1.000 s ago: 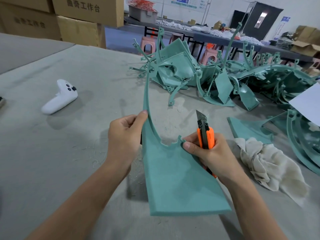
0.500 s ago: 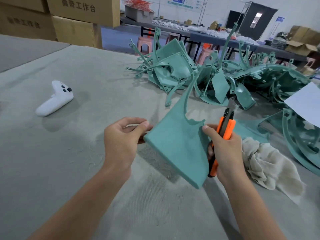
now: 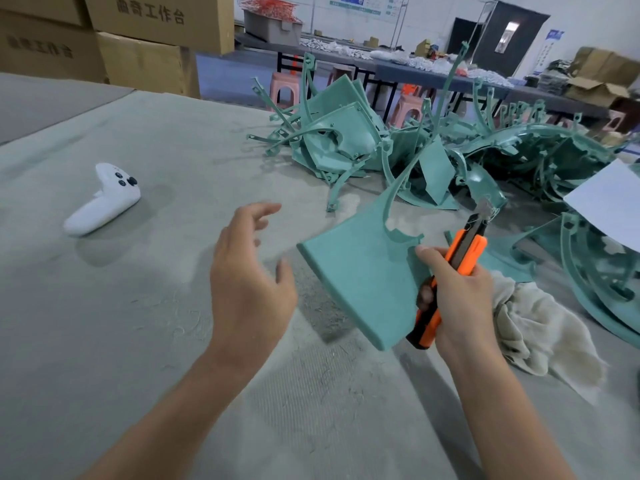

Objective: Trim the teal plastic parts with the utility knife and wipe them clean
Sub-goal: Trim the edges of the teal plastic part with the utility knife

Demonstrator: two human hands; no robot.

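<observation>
At ten o'clock of the scene brown cardboard boxes (image 3: 156, 32) with printed characters are stacked behind the bench (image 3: 104, 358), which is covered in a grey, felt-like cloth flecked with thin shavings. A smooth white controller (image 3: 104, 199) with dark buttons lies on that cloth at about ten o'clock from the left hand (image 3: 249, 278).

The left hand hovers above the bench with its grip spread, fingers apart and lightly bent, touching nothing. Its thumb is just beside the near-left edge of the teal part (image 3: 360, 271) but apart from it.

The teal part sits at the centre of the scene, lifted off the bench and tilted, with its shadow on the cloth below. It is a flat, fan-shaped panel of matte, finely grained plastic with a thick rounded lower rim. A thin curved arm rises from its far corner toward one o'clock, and its upper right edge is notched and ragged.

The right hand (image 3: 457, 299) has its grip wrapped round the orange-and-black utility knife (image 3: 464, 251), blade out and pointing to one o'clock, while its thumb pinches the part's right edge.

At three o'clock from that hand lies a crumpled off-white rag (image 3: 533, 327). From twelve to two o'clock a tangled pile of teal parts (image 3: 346, 143) covers the far bench.
</observation>
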